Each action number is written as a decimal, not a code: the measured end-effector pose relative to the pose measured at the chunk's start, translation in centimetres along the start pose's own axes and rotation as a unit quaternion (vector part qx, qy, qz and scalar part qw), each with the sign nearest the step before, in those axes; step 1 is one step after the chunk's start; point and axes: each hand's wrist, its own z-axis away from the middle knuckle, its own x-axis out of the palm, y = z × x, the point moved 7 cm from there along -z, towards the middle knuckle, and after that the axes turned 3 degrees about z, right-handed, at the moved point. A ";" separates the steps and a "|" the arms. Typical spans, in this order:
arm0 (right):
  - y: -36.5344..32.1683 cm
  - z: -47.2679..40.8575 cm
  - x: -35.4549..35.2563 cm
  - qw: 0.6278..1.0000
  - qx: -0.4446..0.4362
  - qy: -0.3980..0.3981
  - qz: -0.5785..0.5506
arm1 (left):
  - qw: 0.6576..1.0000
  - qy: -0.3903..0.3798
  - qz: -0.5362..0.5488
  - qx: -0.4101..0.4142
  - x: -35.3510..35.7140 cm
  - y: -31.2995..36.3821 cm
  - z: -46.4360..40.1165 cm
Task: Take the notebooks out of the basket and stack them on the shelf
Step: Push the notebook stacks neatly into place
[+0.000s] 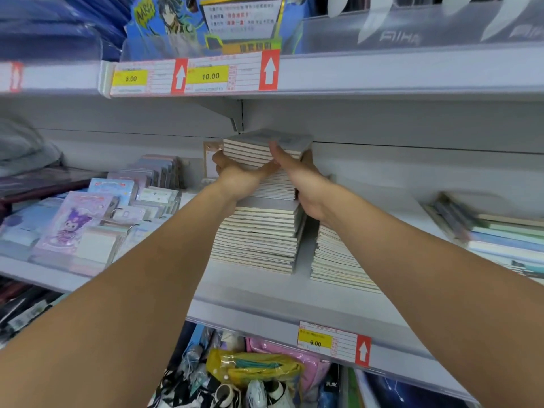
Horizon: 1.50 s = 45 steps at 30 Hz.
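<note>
both arms were bare from the frame edge to the wrists, no sleeves in view. left hand (235, 175) & right hand (297, 175) were bare too: no gloves, rings, watch or bands seen. forearms were smooth w/ no visible markings. fingers mostly hidden.

1. A tall stack of notebooks (259, 231) stands on the middle shelf (265, 293).
2. A lower stack (338, 260) lies just right of it.
3. The left hand (238, 179) and right hand (306, 184) flank the top bundle of notebooks (259, 148).
4. Sticker packs (79, 219) lie to the left.
5. A price label (329, 343) sits on the shelf's front edge.
</note>
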 end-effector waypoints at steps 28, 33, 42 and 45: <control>-1.2 2.1 -1.4 0.895 -0.049 0.010 0.444 | 0.958 -0.046 -0.283 0.032 -2.2 -1.5 -1.6; 0.3 4.1 -0.3 0.853 -0.016 -0.060 0.517 | 0.923 -0.075 -0.377 0.013 -5.7 -2.2 0.3; 1.0 2.7 -0.5 0.848 0.013 -0.044 0.528 | 0.980 -0.091 -0.175 -0.007 -6.4 -4.8 1.6; 0.9 3.4 -0.3 0.842 0.001 -0.055 0.537 | 0.989 -0.052 -0.135 0.015 -7.0 -5.5 2.4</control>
